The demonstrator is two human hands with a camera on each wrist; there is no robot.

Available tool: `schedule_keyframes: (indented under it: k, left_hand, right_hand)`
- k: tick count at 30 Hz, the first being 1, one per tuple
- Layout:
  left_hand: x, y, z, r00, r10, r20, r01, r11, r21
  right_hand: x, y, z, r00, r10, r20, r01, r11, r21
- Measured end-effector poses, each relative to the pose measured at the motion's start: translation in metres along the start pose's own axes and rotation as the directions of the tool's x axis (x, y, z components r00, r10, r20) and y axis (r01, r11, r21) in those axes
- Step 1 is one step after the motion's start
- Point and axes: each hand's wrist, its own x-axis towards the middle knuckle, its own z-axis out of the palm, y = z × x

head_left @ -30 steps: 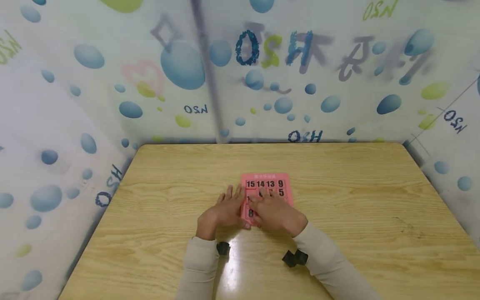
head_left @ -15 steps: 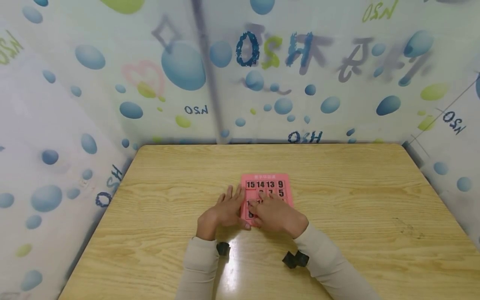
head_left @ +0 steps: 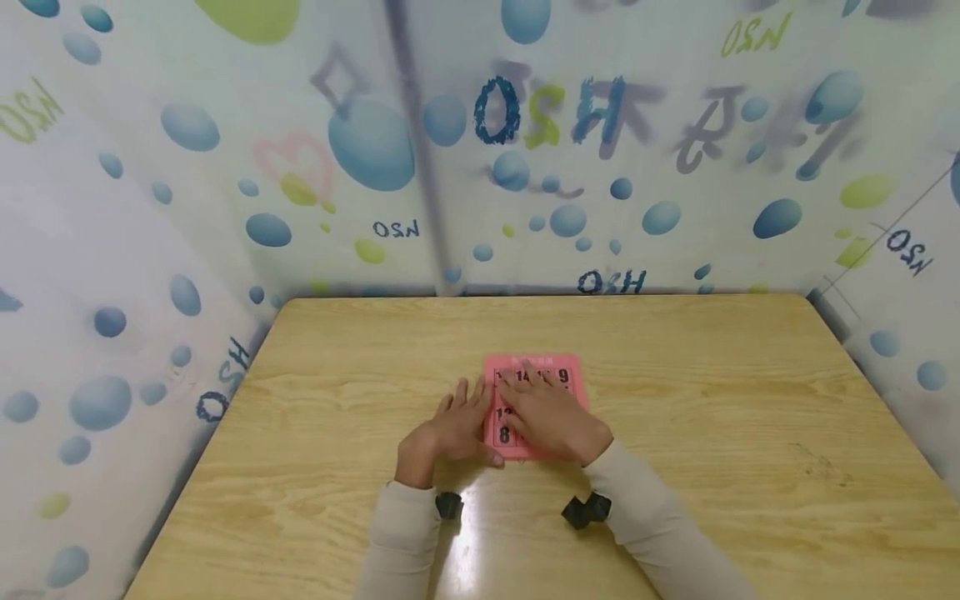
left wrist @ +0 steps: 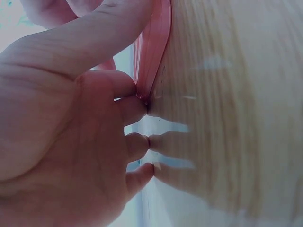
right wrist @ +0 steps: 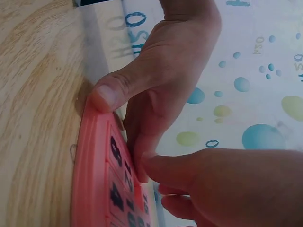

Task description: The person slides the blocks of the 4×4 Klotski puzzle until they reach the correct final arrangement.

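A pink sliding number puzzle (head_left: 534, 454) lies flat on the wooden table, its black-numbered tiles partly covered by fingers. My left hand (head_left: 456, 429) rests along its left side with fingers spread; the thumb touches the near left corner. In the left wrist view the left fingertips (left wrist: 138, 147) meet the tabletop beside the puzzle's edge. Over the tiles lies my right hand (head_left: 551, 412), fingers extended toward the top rows. The right wrist view has the right thumb (right wrist: 165, 168) close to the tile face, near a recessed gap; whether it touches cannot be told.
The wooden table (head_left: 712, 400) extends around the puzzle on every side. Behind it stands a wall (head_left: 465, 200) covered in printed bubbles and letters. Black wrist-worn devices (head_left: 585, 510) sit under both sleeves.
My right hand has shifted toward the puzzle's far edge, covering more of the top row. The left hand stays at the left side. The head view has tilted slightly upward.
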Motion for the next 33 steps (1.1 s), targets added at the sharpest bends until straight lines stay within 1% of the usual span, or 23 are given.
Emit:
schedule_keyframes:
  k: [3,9,11,17,19,24,33]
  left_hand:
    - [0.000,0.000,0.000,1.000,0.002,-0.003,-0.002,1.000,-0.004]
    - [-0.001,0.000,0.003,1.000,0.003,0.002,-0.003,1.000,0.005]
    - [-0.001,0.000,0.003,1.000,0.003,0.001,-0.003,1.000,0.007]
    - [-0.001,0.000,0.001,1.000,0.004,-0.006,-0.004,1.000,0.002]
    - [-0.001,0.000,0.001,1.000,0.005,-0.006,-0.005,1.000,0.000]
    - [-0.002,0.000,0.001,1.000,0.001,-0.004,-0.001,1.000,-0.011]
    - [-0.002,0.000,0.001,1.000,0.027,-0.016,-0.027,1.000,-0.010]
  right_hand:
    - [0.004,0.002,0.003,1.000,0.011,-0.007,-0.011,1.000,-0.007]
    - [0.006,0.005,0.011,0.999,0.047,0.024,-0.047,0.999,-0.006]
    - [0.007,0.005,0.012,0.999,0.047,0.019,-0.047,0.999,-0.004]
    - [0.007,0.005,0.009,0.999,0.041,0.009,-0.041,0.999,-0.012]
    - [0.006,0.004,0.008,1.000,0.026,0.002,-0.026,0.999,-0.033]
    - [0.003,0.001,0.006,1.000,0.010,0.002,-0.010,0.999,-0.052]
    - [-0.001,-0.003,0.001,0.999,0.015,0.041,-0.013,0.999,-0.047]
